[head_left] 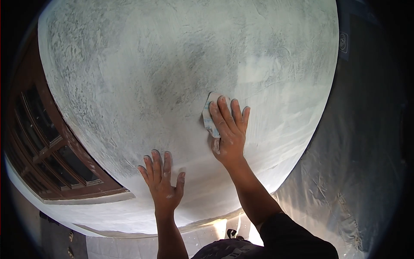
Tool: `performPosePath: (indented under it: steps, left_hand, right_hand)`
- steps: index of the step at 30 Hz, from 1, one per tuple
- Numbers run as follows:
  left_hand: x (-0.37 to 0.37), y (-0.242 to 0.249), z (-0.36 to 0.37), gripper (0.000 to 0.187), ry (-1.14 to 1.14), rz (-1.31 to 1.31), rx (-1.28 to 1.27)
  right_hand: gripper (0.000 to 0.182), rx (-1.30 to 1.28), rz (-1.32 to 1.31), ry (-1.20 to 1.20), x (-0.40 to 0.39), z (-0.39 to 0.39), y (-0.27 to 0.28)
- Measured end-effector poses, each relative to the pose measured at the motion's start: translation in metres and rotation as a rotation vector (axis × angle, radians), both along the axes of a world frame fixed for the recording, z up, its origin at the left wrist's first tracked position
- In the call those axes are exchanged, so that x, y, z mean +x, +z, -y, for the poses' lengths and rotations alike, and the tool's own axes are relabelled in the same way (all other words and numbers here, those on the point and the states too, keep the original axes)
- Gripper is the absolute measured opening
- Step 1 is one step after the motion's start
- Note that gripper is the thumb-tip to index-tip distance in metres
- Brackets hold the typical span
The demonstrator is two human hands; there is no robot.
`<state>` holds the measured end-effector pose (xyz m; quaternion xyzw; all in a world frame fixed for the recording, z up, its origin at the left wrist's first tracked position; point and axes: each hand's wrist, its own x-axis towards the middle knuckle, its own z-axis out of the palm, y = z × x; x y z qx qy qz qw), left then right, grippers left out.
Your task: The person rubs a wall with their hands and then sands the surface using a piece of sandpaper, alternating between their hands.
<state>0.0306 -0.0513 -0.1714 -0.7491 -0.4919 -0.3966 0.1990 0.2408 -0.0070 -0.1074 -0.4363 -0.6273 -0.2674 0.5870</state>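
A pale grey-white plastered wall (142, 64), patchy and streaked, fills most of the view. Against it my right hand (228, 129) presses a folded piece of sandpaper (211, 115), whitish with faint blue print on its back. The fingers lie over the sheet and the thumb is tucked at its lower edge. Lower and to the left, my left hand (163, 181) rests spread on the wall with nothing in it. White dust coats the fingers of both hands.
A brown wooden window frame (64, 149) with dark panes stands at the left. Dark sheeting (345, 151) hangs to the right of the wall's edge. Light-coloured floor (125, 248) shows below, along with part of my dark clothing (293, 237).
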Motion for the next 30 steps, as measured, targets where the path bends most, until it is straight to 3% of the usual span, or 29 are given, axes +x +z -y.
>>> performPosePath:
  steps: [2, 6, 8, 9, 14, 16, 20, 23, 27, 30]
  left_hand:
    - [0.002, 0.000, 0.001, 0.065, -0.005, 0.019, 0.012]
    - [0.003, 0.001, 0.000, 0.058, -0.010, 0.068, 0.001]
    - [0.001, 0.000, 0.001, 0.056, -0.006, 0.066, -0.002]
    - [0.001, -0.001, 0.000, 0.055, -0.002, 0.053, -0.001]
    - [0.001, -0.003, 0.001, 0.059, 0.005, 0.010, 0.001]
    - [0.002, -0.004, 0.001, 0.058, 0.018, 0.017, 0.000]
    - [0.003, -0.003, 0.002, 0.053, 0.006, 0.063, -0.024]
    - [0.001, -0.003, 0.001, 0.053, -0.015, 0.052, -0.015]
    - [0.002, -0.005, 0.001, 0.054, -0.019, 0.053, -0.018]
    - [0.004, -0.006, 0.001, 0.055, -0.004, 0.060, -0.010]
  right_hand:
    - [0.059, -0.001, -0.022, -0.014, -0.003, -0.002, 0.000]
    - [0.056, -0.049, 0.126, 0.012, -0.034, 0.002, -0.113]
    - [0.054, -0.049, 0.228, 0.058, -0.039, 0.010, -0.125]
    - [0.053, -0.047, 0.251, 0.028, -0.030, 0.003, -0.125]
    - [0.057, 0.051, -0.013, -0.030, 0.010, -0.009, 0.002]
    - [0.054, 0.078, -0.053, 0.001, 0.003, -0.009, -0.002]
    - [0.048, 0.012, 0.205, 0.025, -0.041, 0.001, -0.125]
    - [0.050, 0.013, 0.319, 0.017, -0.028, 0.003, -0.115]
    - [0.057, 0.026, 0.033, -0.046, 0.010, -0.009, -0.017]
    - [0.061, 0.058, -0.090, -0.069, 0.002, -0.012, -0.014]
